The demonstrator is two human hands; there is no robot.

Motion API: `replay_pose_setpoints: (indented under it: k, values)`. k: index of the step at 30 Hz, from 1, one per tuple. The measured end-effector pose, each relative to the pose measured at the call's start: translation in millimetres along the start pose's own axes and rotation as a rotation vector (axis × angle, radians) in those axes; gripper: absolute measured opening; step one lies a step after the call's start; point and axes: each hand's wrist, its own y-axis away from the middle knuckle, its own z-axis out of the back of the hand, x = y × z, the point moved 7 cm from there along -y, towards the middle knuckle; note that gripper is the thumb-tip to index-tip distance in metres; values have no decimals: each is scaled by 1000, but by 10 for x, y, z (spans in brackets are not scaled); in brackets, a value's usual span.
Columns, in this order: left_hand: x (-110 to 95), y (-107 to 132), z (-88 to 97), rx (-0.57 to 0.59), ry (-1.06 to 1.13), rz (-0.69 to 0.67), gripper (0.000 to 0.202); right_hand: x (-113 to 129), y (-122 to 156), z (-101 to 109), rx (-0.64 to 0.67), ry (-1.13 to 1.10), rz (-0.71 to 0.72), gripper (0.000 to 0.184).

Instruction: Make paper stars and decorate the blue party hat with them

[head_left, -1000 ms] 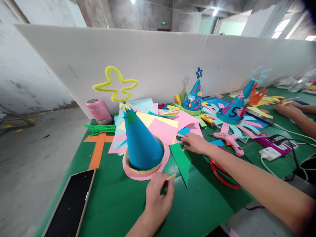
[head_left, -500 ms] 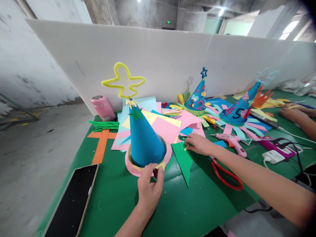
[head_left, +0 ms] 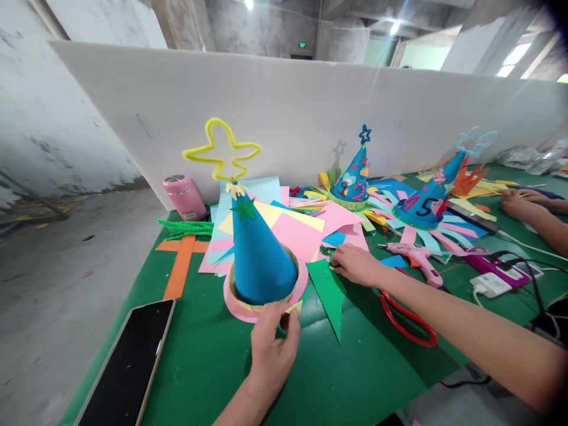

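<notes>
A blue paper cone hat with a green star and a yellow pipe-cleaner star on top stands on a pink ring brim on the green table. My left hand pinches a small yellow paper piece at the brim's front edge. To the right of the hat, my right hand rests closed on the table, fingertips at a small scrap beside a green paper triangle.
Pink, yellow and blue paper sheets lie behind the hat. Red scissors and a pink glue gun lie at right. Two decorated cone hats stand farther back. A phone lies near left. Another person's hands work at far right.
My left hand moved from the table's front up to the hat's brim with the yellow piece. My right hand stayed by the green triangle.
</notes>
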Motion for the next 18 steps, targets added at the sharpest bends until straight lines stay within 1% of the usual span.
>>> replay_pose_setpoints:
  k: [2, 4, 8, 11, 13, 15, 18]
  values:
    - [-14, 7, -30, 30, -38, -36, 9, 16, -12, 13, 7, 8, -25, 18]
    - [-59, 21, -92, 98, -65, -90, 10, 42, -25, 23, 14, 17, -43, 21]
    - [-217, 95, -295, 319, -66, -221, 13, 93, -30, 12, 31, 32, -58, 24]
    - [-316, 189, -489, 499, -143, -319, 18, 98, -15, -20, 48, 37, -79, 23]
    - [-340, 260, -624, 611, -235, -382, 19, 86, -9, -43, 67, 37, -101, 21]
    - [-332, 315, -737, 691, -326, -426, 19, 70, -13, -60, 94, 31, -124, 25]
    - [-310, 351, -846, 754, -413, -457, 18, 54, -36, -64, 132, 21, -150, 27]
